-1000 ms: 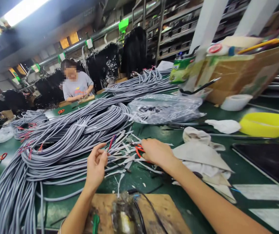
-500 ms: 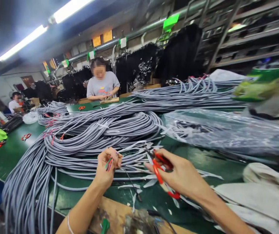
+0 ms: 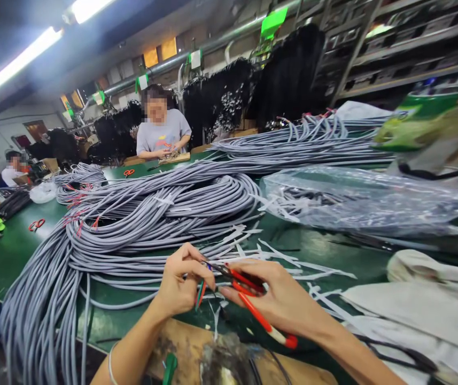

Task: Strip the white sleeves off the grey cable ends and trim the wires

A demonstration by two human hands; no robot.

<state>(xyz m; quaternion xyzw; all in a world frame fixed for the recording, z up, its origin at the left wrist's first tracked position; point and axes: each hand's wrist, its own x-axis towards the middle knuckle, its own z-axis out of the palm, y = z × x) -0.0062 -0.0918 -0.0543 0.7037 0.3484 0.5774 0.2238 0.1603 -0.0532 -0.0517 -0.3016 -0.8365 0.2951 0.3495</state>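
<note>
My left hand [image 3: 183, 280] is closed around the thin coloured wires [image 3: 201, 294], green and orange among them, that show below its fingers. Red-handled pliers [image 3: 258, 315] are gripped in my right hand [image 3: 279, 283]. Their dark jaws reach to the fingertips of my left hand, by the wires; whether they close on a wire is too small to tell. Behind both hands lies a big coil of grey cables [image 3: 164, 214], some with red wire ends showing. White strips [image 3: 312, 270] are scattered beside my right hand.
A clear plastic bag [image 3: 357, 200] lies to the right, with pale cloth [image 3: 417, 299] nearer me. A stained board [image 3: 184, 342] is at the table's front edge. Red scissors [image 3: 36, 224] rest at left. A co-worker [image 3: 163, 131] sits across the table.
My right hand has brought the pliers left, up to my left hand. My left hand has shifted slightly right, and the wires now hang below its fingers. The view has tilted slightly.
</note>
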